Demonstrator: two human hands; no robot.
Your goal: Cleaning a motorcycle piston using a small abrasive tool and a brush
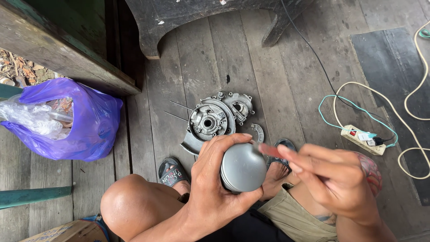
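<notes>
**Q:** Piston (pixel 243 168) — where does it sit, and what lies around it, left to right?

**A:** Far left, a purple plastic bag (pixel 85 121) rests on the plank floor (pixel 277 76), with a cardboard box (pixel 67 232) at the lower edge. My bare knee (pixel 130 206) comes next. My left hand (pixel 215 183) is wrapped around the grey metal piston, thumb over its top and fingers under its side, crown toward the camera, held above my lap. Just right of it, my right hand (pixel 340 179) pinches a thin reddish strip (pixel 270 150); motion blur hides what kind of tool it is. Its tip meets the piston's upper right edge.

**Q:** And on the floor beyond the hands?

**A:** Two grey engine casings (pixel 215 116) lie touching each other, with thin metal rods (pixel 179 110) just left of them and a curved metal piece (pixel 258 132) just right. Far right, a power strip (pixel 363 140) with a plugged-in charger lies among cream and teal cables (pixel 340 101).
</notes>
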